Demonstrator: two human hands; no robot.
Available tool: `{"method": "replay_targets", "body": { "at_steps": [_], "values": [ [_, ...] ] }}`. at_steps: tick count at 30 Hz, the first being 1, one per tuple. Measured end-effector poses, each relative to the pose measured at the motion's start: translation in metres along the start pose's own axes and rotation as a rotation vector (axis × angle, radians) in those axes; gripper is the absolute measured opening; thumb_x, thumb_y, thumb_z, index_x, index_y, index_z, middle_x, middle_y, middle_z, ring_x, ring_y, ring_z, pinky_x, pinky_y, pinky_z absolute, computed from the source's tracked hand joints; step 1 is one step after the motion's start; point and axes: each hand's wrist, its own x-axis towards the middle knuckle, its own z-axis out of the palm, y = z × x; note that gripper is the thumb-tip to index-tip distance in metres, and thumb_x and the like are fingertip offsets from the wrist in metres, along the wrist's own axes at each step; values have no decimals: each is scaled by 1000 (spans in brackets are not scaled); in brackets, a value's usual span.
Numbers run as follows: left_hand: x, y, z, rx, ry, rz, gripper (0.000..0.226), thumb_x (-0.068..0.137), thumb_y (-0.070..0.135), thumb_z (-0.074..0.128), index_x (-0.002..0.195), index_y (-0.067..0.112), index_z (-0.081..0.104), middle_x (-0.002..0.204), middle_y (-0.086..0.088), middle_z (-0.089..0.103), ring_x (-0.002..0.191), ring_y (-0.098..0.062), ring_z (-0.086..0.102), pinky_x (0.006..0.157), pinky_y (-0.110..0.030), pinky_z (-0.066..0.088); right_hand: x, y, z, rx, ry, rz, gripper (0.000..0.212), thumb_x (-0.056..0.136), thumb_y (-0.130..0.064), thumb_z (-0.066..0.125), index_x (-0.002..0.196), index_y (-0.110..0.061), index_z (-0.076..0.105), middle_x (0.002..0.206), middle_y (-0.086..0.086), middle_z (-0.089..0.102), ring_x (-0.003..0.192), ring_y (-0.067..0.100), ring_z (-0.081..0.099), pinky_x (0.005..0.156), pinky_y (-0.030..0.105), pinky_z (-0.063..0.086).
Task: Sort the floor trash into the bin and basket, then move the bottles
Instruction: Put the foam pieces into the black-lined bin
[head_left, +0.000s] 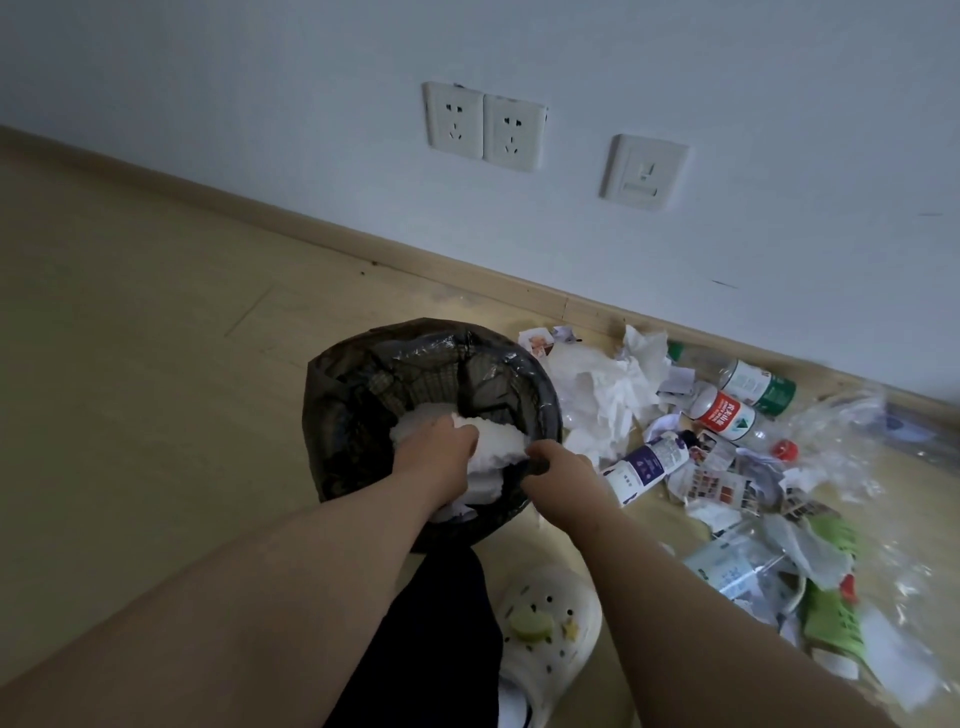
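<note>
The left hand (434, 457) is gripping a crumpled white paper wad (501, 446) inside the round black-lined bin (337, 410), while the right hand (563, 480) is pinching its near rim beside scattered floor trash (613, 395).

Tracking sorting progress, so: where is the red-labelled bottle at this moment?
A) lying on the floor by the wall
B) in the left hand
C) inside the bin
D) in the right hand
A: the red-labelled bottle lies on the floor right of the bin, while the left hand grips a paper wad and the right hand holds the bin's rim.
</note>
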Motion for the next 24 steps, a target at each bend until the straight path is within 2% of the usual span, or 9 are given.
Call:
{"method": "replay_targets", "body": {
  "at_steps": [3,4,6,7,10,14,18,21,24],
  "values": [
    [6,3,4,-9,-104,20,37,89,16,55,125,16,48,130,-10,41,118,-28,43,81,-30,40,6,-2,11,53,-82,43,53,90,-10,43,141,-22,37,136,15,41,96,26,51,75,28,48],
    [7,3,6,23,-159,35,42,88,19,59,128,16,47,132,-9,39,120,-29,43,85,-31,42,8,-2,13,58,-110,50,53,91,-10,43,142,-21,36,136,15,44,94,23,48,71,27,45],
    [12,2,10,104,-260,62,49,90,23,58,136,17,43,136,-11,37,125,-31,40,94,-35,42,12,0,15,71,-149,63,53,92,-12,42,144,-19,33,132,13,48,94,20,41,72,27,39],
    [14,2,13,141,-298,70,48,93,23,52,139,18,40,138,-12,36,127,-32,39,97,-36,41,16,3,16,81,-153,69,51,93,-13,42,143,-17,34,124,10,50,93,20,40,71,27,38],
    [21,1,16,258,-390,63,54,97,23,44,148,22,26,146,-14,29,133,-34,30,105,-40,33,21,5,14,87,-117,39,42,91,-14,44,133,-10,48,102,5,48,80,19,43,54,19,32],
    [30,6,21,353,-470,29,61,97,22,42,150,32,14,151,-12,21,137,-35,22,109,-46,28,21,7,12,96,-90,26,38,90,-9,45,125,1,53,92,10,50,80,22,44,53,22,29],
    [32,16,19,355,-425,20,56,95,23,45,147,28,24,147,-12,26,135,-33,25,106,-47,30,19,9,8,110,-101,32,36,90,-11,46,124,-4,55,92,7,50,71,18,43,51,20,29],
    [24,25,9,253,-278,42,47,94,18,45,140,22,37,141,-11,35,131,-31,34,101,-43,36,15,8,1,139,-68,33,35,90,-12,47,124,-11,55,90,4,51,60,8,38,50,19,29],
    [9,34,-2,146,-147,61,43,94,23,43,136,20,42,136,-11,42,126,-30,43,99,-40,39,1,9,-12,162,-3,41,30,88,-10,48,115,-5,58,76,3,51,57,11,40,54,23,34]
  ]
}}
